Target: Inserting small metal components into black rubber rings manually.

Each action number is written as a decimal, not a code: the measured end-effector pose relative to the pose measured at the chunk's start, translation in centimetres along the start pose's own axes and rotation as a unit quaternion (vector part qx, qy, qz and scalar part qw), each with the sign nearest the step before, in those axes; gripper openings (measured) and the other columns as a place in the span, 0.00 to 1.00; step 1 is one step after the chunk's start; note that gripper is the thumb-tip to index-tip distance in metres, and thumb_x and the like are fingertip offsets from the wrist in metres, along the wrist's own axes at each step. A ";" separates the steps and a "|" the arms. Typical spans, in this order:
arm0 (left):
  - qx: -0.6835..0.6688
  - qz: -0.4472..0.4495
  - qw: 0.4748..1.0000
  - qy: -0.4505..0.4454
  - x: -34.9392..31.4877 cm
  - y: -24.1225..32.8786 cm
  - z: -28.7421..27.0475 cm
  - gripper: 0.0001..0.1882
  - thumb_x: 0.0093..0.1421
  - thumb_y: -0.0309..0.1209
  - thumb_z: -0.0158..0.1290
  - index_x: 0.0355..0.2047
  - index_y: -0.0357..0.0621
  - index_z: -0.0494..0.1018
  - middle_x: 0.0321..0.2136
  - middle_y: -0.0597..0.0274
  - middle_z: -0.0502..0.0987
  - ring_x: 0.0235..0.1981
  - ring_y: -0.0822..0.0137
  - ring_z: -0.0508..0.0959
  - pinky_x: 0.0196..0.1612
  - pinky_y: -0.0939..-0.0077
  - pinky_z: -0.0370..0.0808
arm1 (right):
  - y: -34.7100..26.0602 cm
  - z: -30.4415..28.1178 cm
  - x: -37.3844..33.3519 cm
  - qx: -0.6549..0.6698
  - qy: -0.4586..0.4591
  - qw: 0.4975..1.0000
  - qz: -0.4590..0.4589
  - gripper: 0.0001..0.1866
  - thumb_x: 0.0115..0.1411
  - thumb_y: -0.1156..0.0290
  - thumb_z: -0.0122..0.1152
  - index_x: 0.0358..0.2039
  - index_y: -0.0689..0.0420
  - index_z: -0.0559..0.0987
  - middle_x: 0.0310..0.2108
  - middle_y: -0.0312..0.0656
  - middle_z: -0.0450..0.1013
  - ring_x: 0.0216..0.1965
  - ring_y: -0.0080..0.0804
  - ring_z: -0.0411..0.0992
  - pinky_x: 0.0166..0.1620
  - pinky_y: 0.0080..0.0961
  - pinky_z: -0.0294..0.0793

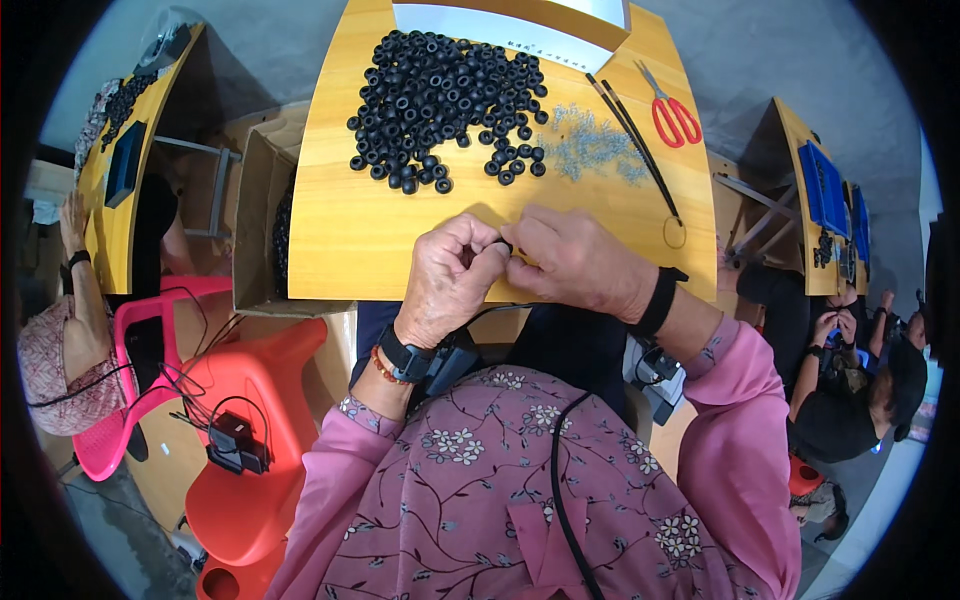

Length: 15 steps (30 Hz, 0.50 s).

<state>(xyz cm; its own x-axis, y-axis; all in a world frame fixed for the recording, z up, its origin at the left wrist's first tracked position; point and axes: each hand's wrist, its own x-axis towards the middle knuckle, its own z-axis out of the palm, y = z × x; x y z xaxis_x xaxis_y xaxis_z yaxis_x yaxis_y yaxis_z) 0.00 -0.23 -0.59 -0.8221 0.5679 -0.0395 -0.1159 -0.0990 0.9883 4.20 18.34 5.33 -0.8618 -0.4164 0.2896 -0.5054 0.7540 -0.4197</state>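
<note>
My left hand (455, 268) and my right hand (580, 258) meet at the table's near edge. Their fingertips pinch together around a small black piece (504, 243), mostly covered by the fingers, so its kind is hard to make out. Beyond them on the yellow wooden table (340, 250) lies a heap of small black rubber-like rings (430, 100). To its right is a scatter of tiny clear pieces (590, 145). Two thin black rods or cords (640, 145) lie slantwise there, with a thin loop (674, 233) at the near end. Red-handled scissors (675, 118) rest at the right edge.
A white box (510, 35) stands at the table's far side. An open cardboard box (262, 210) is left of the table, and a red plastic chair (250, 470) with cables stands nearer. Other people sit at tables on both sides; blue trays (822, 188) are at the right.
</note>
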 end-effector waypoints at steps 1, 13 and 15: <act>0.011 0.004 1.000 -0.002 0.0 0.0 0.0 0.02 0.64 0.22 0.55 0.33 0.38 0.74 0.24 0.73 0.73 0.24 0.85 0.68 0.26 0.89 0.65 | 0.1 0.0 0.0 0.000 -0.008 1.000 -0.001 0.10 0.54 0.72 0.65 0.31 0.60 0.72 0.26 0.44 0.69 0.27 0.45 0.75 0.28 0.38 0.75; -0.020 -0.025 0.999 0.014 0.1 0.3 0.1 0.02 0.62 0.23 0.56 0.32 0.38 0.75 0.22 0.76 0.72 0.23 0.85 0.66 0.27 0.86 0.65 | 0.3 0.3 0.0 0.069 -0.006 0.996 0.054 0.15 0.56 0.70 0.66 0.35 0.60 0.68 0.29 0.49 0.68 0.32 0.52 0.73 0.33 0.43 0.74; -0.006 -0.016 1.000 0.015 0.2 0.0 0.1 0.02 0.63 0.24 0.55 0.32 0.38 0.75 0.22 0.76 0.72 0.23 0.85 0.66 0.27 0.87 0.65 | 0.3 0.2 0.1 0.074 -0.012 0.995 0.062 0.14 0.56 0.71 0.66 0.35 0.60 0.68 0.29 0.49 0.68 0.33 0.51 0.73 0.34 0.43 0.74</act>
<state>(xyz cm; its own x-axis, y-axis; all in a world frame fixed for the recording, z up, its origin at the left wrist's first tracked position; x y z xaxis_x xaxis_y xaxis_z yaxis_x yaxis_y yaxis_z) -0.12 -0.06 -0.55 -0.8343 0.5460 -0.0761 -0.1498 -0.0917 0.9844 4.01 18.40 5.05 -0.9181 -0.3379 0.2074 -0.3939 0.7183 -0.5735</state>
